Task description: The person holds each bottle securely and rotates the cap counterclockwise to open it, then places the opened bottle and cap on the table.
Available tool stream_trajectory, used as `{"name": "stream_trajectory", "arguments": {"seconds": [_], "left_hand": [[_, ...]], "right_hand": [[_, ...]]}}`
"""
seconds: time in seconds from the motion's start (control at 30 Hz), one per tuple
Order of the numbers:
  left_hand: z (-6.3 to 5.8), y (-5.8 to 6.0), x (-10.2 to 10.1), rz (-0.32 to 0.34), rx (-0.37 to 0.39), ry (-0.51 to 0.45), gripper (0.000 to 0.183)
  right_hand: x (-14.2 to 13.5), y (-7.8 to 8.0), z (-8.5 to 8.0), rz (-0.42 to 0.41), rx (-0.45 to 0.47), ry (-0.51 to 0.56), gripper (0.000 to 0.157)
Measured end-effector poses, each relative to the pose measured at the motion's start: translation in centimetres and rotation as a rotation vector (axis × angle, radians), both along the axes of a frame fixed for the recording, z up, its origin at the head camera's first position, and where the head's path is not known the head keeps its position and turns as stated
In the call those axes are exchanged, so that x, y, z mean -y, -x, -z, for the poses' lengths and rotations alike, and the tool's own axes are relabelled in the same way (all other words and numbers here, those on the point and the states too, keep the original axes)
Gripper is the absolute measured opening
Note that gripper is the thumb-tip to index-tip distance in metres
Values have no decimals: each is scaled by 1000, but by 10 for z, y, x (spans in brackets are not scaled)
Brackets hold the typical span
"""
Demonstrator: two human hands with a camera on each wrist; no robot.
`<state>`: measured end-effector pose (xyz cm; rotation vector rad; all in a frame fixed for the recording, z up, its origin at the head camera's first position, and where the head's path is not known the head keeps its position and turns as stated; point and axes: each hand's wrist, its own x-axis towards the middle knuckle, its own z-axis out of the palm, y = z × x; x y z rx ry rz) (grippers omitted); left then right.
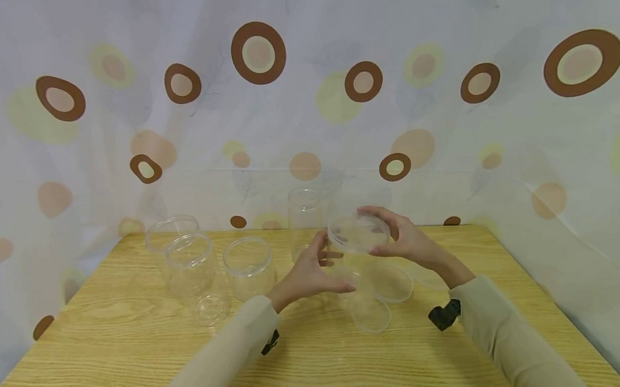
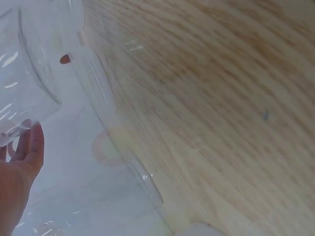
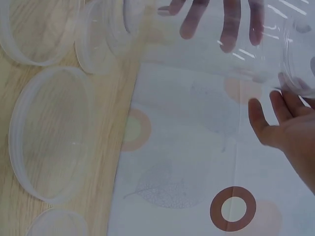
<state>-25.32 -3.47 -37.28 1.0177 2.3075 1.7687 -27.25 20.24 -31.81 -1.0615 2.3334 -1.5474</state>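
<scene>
Both hands are at one clear cylindrical jar (image 1: 345, 263) near the middle of the table. My left hand (image 1: 310, 273) grips its body from the left, fingers behind it and thumb in front. Around the jar's round top (image 1: 359, 233), my right hand (image 1: 409, 241) curls thumb and fingers from the right. The right wrist view shows the jar (image 3: 211, 64) see-through, with the left fingers visible through its wall. In the left wrist view, the fingertips of the left hand touch the jar (image 2: 22, 73). Below and right of it lie clear round lids (image 1: 392, 283).
Several other clear jars (image 1: 248, 269) stand on the left of the wooden table (image 1: 115, 348). A tall jar (image 1: 304, 216) is at the back, just behind the left hand. A patterned sheet (image 1: 307, 114) hangs behind the table and at both sides.
</scene>
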Motion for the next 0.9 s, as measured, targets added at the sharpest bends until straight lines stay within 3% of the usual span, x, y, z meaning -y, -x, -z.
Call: {"name": "stream_trajectory", "arguments": {"seconds": [0.17,0.33,0.47,0.63,0.77,0.9], "left_hand": [[12,7,1,13,28,5,99],[11,4,1,-9,53,6,98],[0,-4,1,-29,48,1,95],[-10,-12,0,-78,21,-10,91],[-11,-12,-1,-117,6,-1,91],[-11,-12,-1,-127,0,5,92]], "right_hand": [[-5,5,-3,-119,63,-18,73],[-7,5,-2,-128,94,-26,74],[-7,2,1,-46,21,-37,73],[-1,-5,3,135,-118,-23,72],[6,-13,5,248,-150,-25,75],[10,-18,5,295,-138,-39,75]]}}
